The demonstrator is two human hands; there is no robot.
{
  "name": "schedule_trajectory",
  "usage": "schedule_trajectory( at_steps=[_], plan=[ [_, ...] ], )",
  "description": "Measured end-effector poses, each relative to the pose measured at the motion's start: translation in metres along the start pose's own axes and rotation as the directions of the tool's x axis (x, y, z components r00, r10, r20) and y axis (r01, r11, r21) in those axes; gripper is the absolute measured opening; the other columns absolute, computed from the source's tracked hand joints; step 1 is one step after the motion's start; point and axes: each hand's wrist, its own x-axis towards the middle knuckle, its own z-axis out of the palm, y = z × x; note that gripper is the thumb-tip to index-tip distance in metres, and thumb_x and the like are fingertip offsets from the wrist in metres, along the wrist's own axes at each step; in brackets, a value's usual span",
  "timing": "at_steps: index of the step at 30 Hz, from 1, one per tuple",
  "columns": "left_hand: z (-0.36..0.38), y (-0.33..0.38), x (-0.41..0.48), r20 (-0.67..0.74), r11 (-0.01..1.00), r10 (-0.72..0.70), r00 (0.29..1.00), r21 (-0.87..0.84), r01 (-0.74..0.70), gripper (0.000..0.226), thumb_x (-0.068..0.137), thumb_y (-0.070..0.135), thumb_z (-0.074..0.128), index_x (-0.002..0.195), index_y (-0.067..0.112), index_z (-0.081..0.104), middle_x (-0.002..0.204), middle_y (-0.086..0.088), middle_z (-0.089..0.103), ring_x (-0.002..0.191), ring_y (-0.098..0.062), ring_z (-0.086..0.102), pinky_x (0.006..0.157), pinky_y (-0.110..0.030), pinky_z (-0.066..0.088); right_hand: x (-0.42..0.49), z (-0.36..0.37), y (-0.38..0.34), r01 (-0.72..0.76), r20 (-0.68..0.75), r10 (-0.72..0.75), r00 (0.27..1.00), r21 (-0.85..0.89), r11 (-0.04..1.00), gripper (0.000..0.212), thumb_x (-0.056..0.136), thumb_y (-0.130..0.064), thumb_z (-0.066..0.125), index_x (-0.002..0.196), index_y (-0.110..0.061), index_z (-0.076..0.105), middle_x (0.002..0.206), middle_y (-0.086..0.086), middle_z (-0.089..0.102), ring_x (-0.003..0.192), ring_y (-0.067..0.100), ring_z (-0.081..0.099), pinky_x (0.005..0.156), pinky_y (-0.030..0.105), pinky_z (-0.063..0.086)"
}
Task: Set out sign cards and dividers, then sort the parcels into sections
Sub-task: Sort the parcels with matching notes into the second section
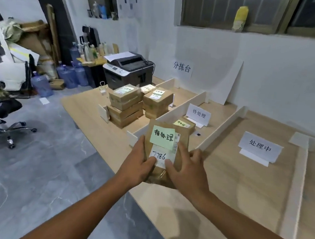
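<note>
The parcel (166, 151), brown with a green note (162, 138) and "7786" on its label, is held above the counter (241, 181), in front of the "待处理" card (199, 114). The left hand (137, 162) and right hand (188, 170) grip its sides, fingers (141, 142) curled round the edges and thumbs pressed on the label. A second parcel (185, 125) lies just in front of the card. Left of the card, past a divider (183, 106), stand stacks (126, 106) of parcels. Right of it, past another divider (225, 127), stands the "处理中" card (260, 148).
</note>
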Motion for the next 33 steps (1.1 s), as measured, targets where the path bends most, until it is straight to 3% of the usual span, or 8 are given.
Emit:
schedule_trajectory(
  at_steps=[5,8,11,17,22,26,29,33],
  plan=[
    [-0.031,-0.068,0.095,0.141,0.996,-0.02,0.99,-0.08,0.032,0.057,0.096,0.017,0.056,0.122,0.062,0.032,0.12,0.038,0.051,0.105,0.026,0.052,0.073,-0.002,0.047,0.07,0.066,-0.007,-0.101,0.007,0.102,0.995,-0.057,0.993,0.069,0.082,-0.071,0.043,0.144,-0.044,0.029,0.111,-0.007,0.023,0.111,0.019,0.045,0.082,0.035,0.056],
    [-0.044,-0.106,0.144,0.217,0.996,0.014,0.976,-0.091,0.006,0.057,0.097,0.012,0.054,0.138,0.046,0.035,0.133,0.02,0.059,0.113,0.01,0.06,0.08,-0.011,0.053,0.106,0.101,-0.016,-0.174,-0.023,0.173,0.985,-0.087,0.981,0.066,0.087,-0.064,0.052,0.144,-0.041,0.031,0.111,-0.007,0.024,0.113,0.019,0.043,0.082,0.032,0.05],
    [-0.059,-0.125,0.188,0.285,0.996,0.016,0.958,-0.087,0.009,0.058,0.095,0.011,0.053,0.146,0.032,0.035,0.139,0.012,0.058,0.123,-0.007,0.058,0.098,-0.03,0.055,0.133,0.125,-0.027,-0.267,-0.036,0.265,0.964,-0.084,0.96,0.068,0.083,-0.066,0.047,0.145,-0.042,0.03,0.107,-0.007,0.025,0.108,0.019,0.045,0.082,0.033,0.049],
    [-0.06,-0.153,0.273,0.4,0.997,0.054,0.915,-0.072,-0.027,0.054,0.093,0.007,0.057,0.141,0.026,0.041,0.133,0.009,0.062,0.12,-0.007,0.062,0.094,-0.029,0.056,0.183,0.163,-0.019,-0.406,-0.074,0.401,0.913,-0.08,0.911,0.069,0.087,-0.064,0.049,0.149,-0.046,0.023,0.106,-0.009,0.022,0.105,0.016,0.045,0.064,0.018,0.037],
    [-0.021,-0.202,0.331,0.485,0.993,0.117,0.867,-0.037,-0.113,0.06,0.097,0.02,0.062,0.146,0.04,0.034,0.144,0.013,0.055,0.128,-0.012,0.058,0.092,-0.036,0.06,0.219,0.213,0.022,-0.498,-0.042,0.496,0.867,-0.077,0.864,0.068,0.093,-0.058,0.055,0.15,-0.042,0.022,0.114,-0.008,0.026,0.109,0.014,0.04,0.068,0.014,0.036],
    [0.016,-0.257,0.351,0.532,0.977,-0.001,0.846,0.183,-0.114,0.067,0.098,0.025,0.055,0.157,0.034,0.023,0.156,0.008,0.041,0.134,-0.016,0.049,0.1,-0.036,0.053,0.23,0.264,0.058,-0.588,0.036,0.604,0.796,-0.189,0.786,0.077,0.091,-0.065,0.052,0.153,-0.039,0.015,0.13,0.003,0.034,0.116,0.02,0.042,0.083,0.032,0.053],
    [0.033,-0.281,0.349,0.549,0.961,-0.079,0.832,0.264,-0.083,0.078,0.096,0.026,0.056,0.159,0.031,0.011,0.153,0.005,0.035,0.126,-0.014,0.047,0.089,-0.026,0.048,0.222,0.295,0.069,-0.594,0.046,0.627,0.778,-0.273,0.757,0.081,0.092,-0.07,0.042,0.156,-0.034,0.006,0.134,0.006,0.032,0.113,0.021,0.043,0.084,0.034,0.053],
    [0.034,-0.286,0.357,0.579,0.979,-0.082,0.811,0.198,-0.042,0.071,0.087,0.017,0.06,0.149,0.025,0.029,0.142,0.002,0.046,0.121,-0.017,0.051,0.085,-0.027,0.056,0.221,0.3,0.072,-0.597,0.034,0.635,0.772,-0.305,0.742,0.081,0.09,-0.07,0.042,0.154,-0.033,0.008,0.133,0.007,0.035,0.111,0.023,0.043,0.082,0.037,0.055]
  ],
)
